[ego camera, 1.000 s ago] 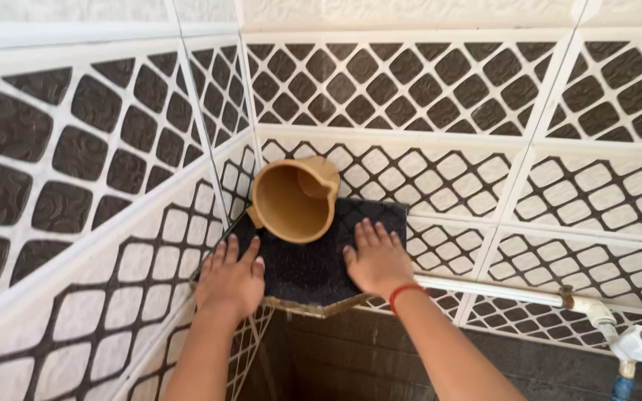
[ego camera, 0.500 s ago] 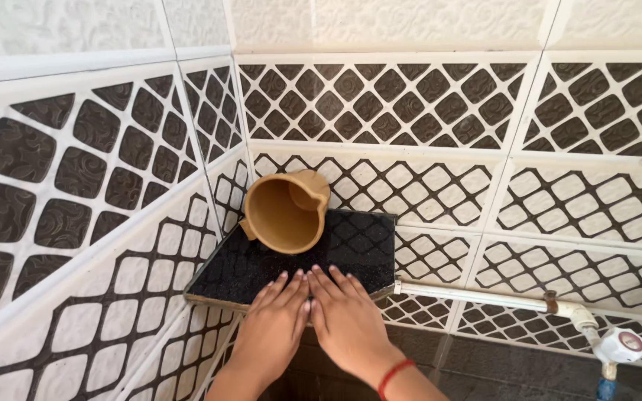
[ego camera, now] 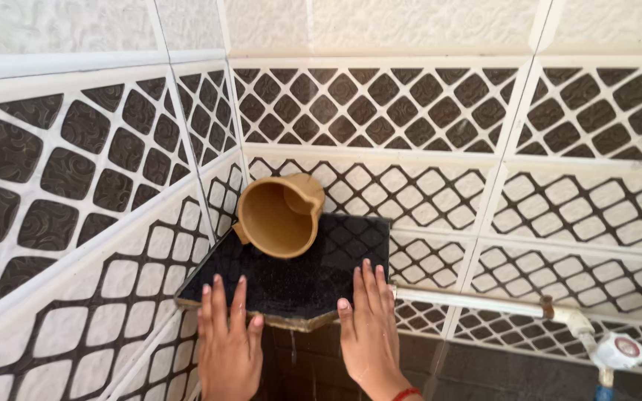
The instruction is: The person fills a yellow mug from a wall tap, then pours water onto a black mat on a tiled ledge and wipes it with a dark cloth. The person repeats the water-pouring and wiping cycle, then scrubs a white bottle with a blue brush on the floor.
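Note:
A black speckled stone corner shelf is fixed between two tiled walls. A tan plastic jug lies tipped on it at the back, its mouth facing me. My left hand rests flat on the shelf's front left edge, fingers together. Along the front right edge lies my right hand, palm down, with a red band at the wrist. Neither hand holds anything.
Walls carry white and dark brown diamond-pattern tiles. A white pipe runs right from the shelf to a white tap with a red-marked knob. Dark tiles lie below.
Both hands slid apart from the middle of the shelf's front edge to its left and right sides. The jug has not moved.

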